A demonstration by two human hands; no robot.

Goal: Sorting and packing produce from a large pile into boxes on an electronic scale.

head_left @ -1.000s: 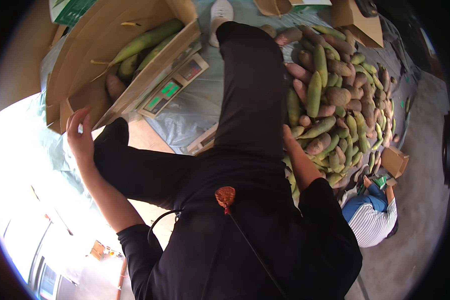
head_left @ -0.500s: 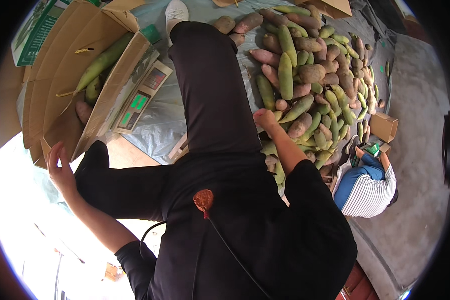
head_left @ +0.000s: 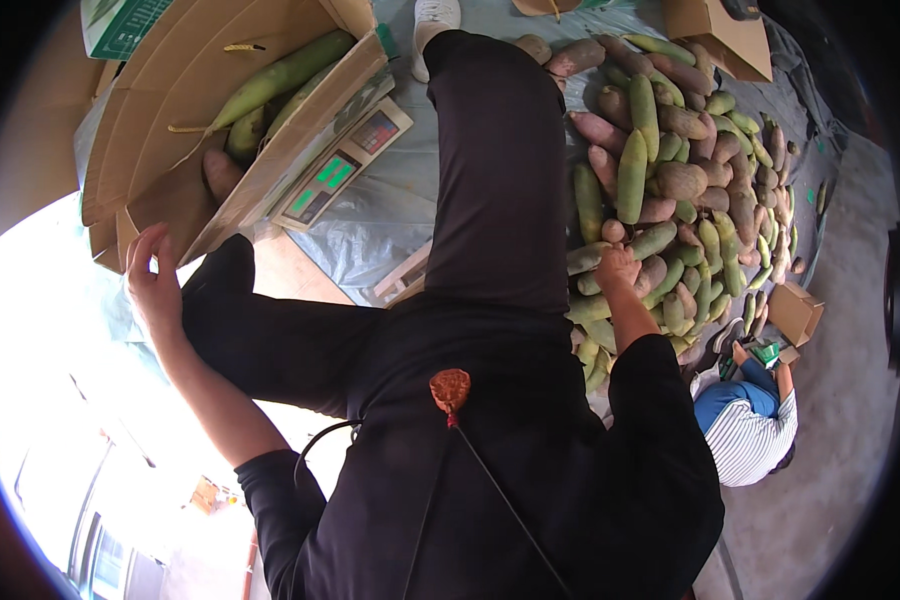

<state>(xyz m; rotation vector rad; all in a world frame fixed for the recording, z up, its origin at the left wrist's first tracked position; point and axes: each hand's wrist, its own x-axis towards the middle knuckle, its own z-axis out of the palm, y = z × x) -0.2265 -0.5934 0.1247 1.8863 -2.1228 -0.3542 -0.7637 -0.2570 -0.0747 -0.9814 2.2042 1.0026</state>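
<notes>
My left hand is raised beside the near edge of an open cardboard box, fingers loosely curled and apart, holding nothing. Inside the box lie a long green radish and a pinkish one, among others. My right hand rests palm down on a big heap of green and reddish-brown radishes. Its fingers are bent together right by the small round end of a pinkish radish. What lies under the fingers is hidden.
A scale with green lit digits stands against the box's right side. My bent leg is between scale and heap. Another cardboard box stands at the far right. A person in a striped top crouches at the right beside a small carton.
The view has swung, so box, scale and heap sit farther right in it. My right hand has moved from the heap's left edge onto the radishes. My left hand stays beside the box.
</notes>
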